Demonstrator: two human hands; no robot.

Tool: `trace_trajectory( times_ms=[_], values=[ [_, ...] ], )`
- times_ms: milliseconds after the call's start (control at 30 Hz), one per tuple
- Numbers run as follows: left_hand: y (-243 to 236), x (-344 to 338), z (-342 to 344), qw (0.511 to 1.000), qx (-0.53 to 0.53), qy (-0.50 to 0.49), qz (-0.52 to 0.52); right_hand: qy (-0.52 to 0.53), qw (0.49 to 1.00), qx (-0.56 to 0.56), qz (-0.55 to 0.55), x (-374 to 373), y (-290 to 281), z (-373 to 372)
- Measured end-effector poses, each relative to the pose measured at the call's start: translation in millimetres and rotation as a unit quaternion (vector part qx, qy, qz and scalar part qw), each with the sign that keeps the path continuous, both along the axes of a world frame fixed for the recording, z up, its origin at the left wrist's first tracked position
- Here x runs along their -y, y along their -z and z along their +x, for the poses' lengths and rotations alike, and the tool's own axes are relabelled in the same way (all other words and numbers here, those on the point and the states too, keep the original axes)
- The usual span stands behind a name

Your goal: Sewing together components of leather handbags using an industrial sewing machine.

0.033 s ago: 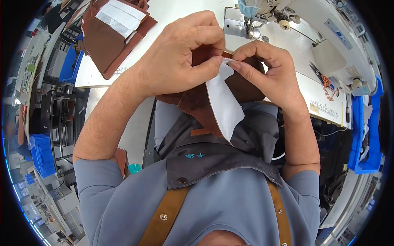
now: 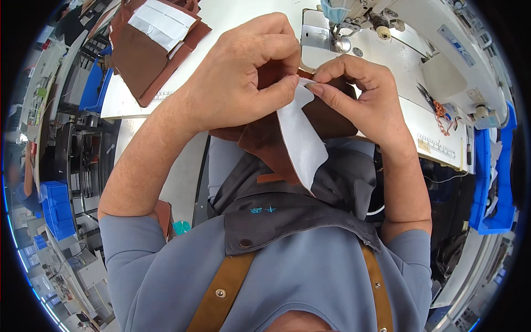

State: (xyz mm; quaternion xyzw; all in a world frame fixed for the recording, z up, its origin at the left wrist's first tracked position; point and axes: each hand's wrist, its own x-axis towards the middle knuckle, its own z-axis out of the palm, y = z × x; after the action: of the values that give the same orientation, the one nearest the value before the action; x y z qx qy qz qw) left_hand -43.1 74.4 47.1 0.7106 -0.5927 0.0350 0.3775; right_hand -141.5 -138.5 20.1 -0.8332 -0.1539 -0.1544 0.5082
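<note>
Both my hands pinch the upper edge of a brown leather piece [image 2: 268, 152] in front of my lap. My left hand [image 2: 249, 80] is closed, its thumb and forefinger pressed on that edge. Close beside it, my right hand [image 2: 368, 94] grips the same edge between thumb and curled forefinger. From between the fingertips a flap hangs toward my apron, showing a white backing [image 2: 300, 133] on one side. Darker brown leather spreads behind the flap, below my right hand. My fingers hide part of the pinched edge.
A sewing machine [image 2: 453, 44] stands on the white table at the right, its presser foot just beyond my hands. Thread snips [image 2: 426, 98] lie beside it. Stacked brown leather pieces [image 2: 138, 63] rest at the far left. Blue bins [image 2: 500, 213] hang at the sides.
My left hand and the hanging flap have shifted very slightly to the left. My right hand keeps its place and grip.
</note>
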Motion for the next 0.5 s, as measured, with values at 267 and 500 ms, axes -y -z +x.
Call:
trace_trajectory(
  times_ms=[267, 500],
  values=[
    [-6.9, -6.1, -5.9, 0.998, 0.040, -0.035, 0.019, 0.017, 0.999, 0.000, 0.031, -6.3, -0.8, -3.7],
    [-12.8, -8.7, -13.6, 0.997, 0.051, -0.048, 0.034, 0.027, 0.999, 0.019, 0.004, -7.7, -4.9, -8.8]
  ],
)
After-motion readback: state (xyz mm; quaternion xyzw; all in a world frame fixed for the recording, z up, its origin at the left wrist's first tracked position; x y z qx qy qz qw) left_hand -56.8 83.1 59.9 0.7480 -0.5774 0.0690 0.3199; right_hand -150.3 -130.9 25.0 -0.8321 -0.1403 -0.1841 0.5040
